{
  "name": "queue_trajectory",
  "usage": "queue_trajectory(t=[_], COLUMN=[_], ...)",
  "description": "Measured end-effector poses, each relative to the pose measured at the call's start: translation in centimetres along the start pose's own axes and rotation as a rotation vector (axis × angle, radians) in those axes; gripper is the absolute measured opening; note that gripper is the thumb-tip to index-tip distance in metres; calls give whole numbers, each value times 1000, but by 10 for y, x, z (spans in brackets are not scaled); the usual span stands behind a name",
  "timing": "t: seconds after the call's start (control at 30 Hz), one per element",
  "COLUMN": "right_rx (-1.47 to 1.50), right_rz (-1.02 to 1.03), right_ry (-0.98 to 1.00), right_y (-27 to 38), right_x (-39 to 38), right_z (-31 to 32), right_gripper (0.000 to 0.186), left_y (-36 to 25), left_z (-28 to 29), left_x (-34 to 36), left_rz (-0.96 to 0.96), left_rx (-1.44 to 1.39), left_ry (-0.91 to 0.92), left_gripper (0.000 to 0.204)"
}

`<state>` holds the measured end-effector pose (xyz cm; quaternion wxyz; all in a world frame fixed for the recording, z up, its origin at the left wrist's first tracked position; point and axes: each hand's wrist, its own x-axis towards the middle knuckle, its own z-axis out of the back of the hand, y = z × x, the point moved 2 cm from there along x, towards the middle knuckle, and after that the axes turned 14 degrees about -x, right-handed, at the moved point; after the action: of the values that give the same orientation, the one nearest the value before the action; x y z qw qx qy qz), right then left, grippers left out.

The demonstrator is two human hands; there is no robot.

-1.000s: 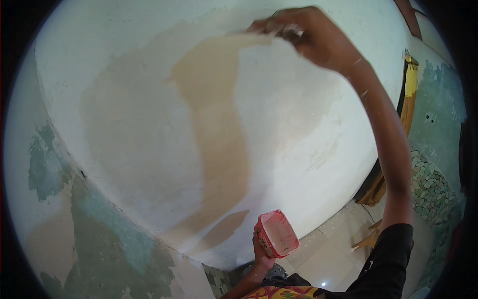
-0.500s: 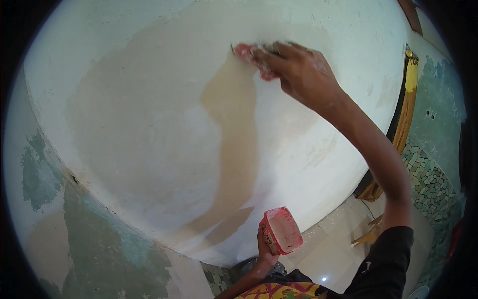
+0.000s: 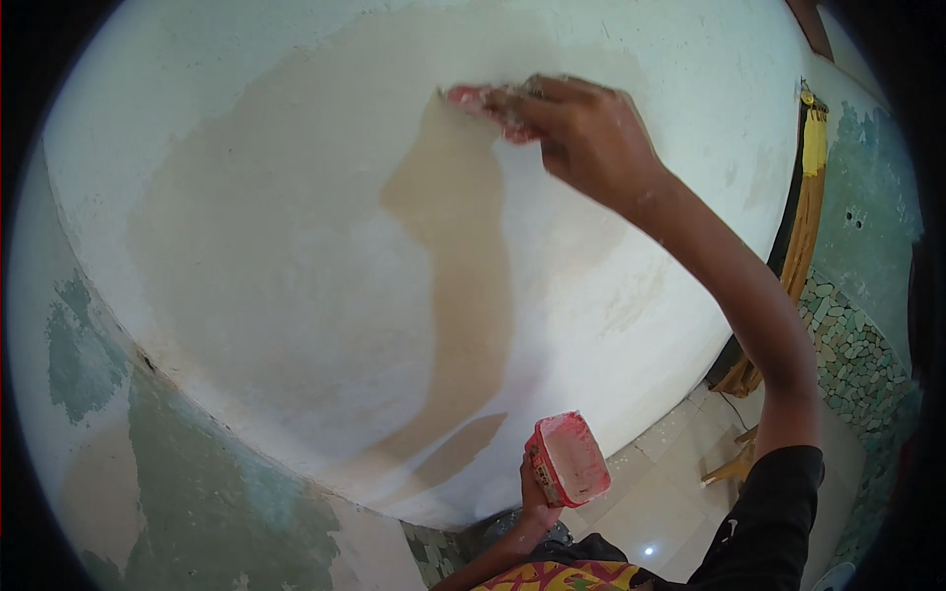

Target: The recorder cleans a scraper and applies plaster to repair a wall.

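My right hand point(image 3: 591, 133) is closed round a red putty scraper point(image 3: 473, 100) smeared with white paste. The scraper's tip is at the white wall point(image 3: 325, 286), high up, over a damp-looking greyish patch; the fingers partly cover the tool. Lower down, my left hand point(image 3: 537, 500) grips a red rectangular tub point(image 3: 574, 461) by its side. White paste coats the inside of the tub, and its opening faces up toward me. A shadow of my right arm falls on the wall beneath the scraper.
On the left, a green wall with pale patches point(image 3: 207, 473) meets the white wall at a corner. At right hang a brown and yellow curtain point(image 3: 810, 197) and, beyond it, a stone-clad wall point(image 3: 847, 345). A wooden stool point(image 3: 729, 463) stands on the tiled floor point(image 3: 650, 502).
My right hand and the scraper have slid a little to the left and slightly up along the wall. The tub in my left hand has shifted slightly right.
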<state>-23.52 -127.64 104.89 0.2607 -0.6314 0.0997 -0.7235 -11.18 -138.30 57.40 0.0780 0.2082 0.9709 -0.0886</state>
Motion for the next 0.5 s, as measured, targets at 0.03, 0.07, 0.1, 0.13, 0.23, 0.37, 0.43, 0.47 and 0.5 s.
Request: queue_trajectory(t=[0.03,0.07,0.1,0.13,0.23,0.37,0.43,0.47,0.5], right_rx=[16,22,125,211,71,121,87,50,54], right_rz=[-29,-29,-103,-177,-387,-392,-315,-241,-239], right_ry=[67,64,65,69,137,200,223,243,250], right_y=[8,8,4,-4,-27,-25,-16,-6,-1], right_x=[-2,3,10,16,60,69,60,57,55], right_z=[8,12,15,19,47,45,41,42,41], right_gripper=[38,38,45,52,42,39,39,39,39], left_y=[-1,-1,-1,1,6,6,6,6,6], left_z=[0,0,1,0,-4,-10,-4,-1,1], left_x=[0,0,-1,0,-1,-7,-3,-3,-2], left_rz=[-5,-11,-36,-44,-17,0,3,2,11], left_rx=[1,1,8,17,-8,-53,-49,-54,-65], left_ry=[13,11,-2,-7,-4,29,32,26,35], left_gripper=[65,65,66,66,66,67,68,68,63])
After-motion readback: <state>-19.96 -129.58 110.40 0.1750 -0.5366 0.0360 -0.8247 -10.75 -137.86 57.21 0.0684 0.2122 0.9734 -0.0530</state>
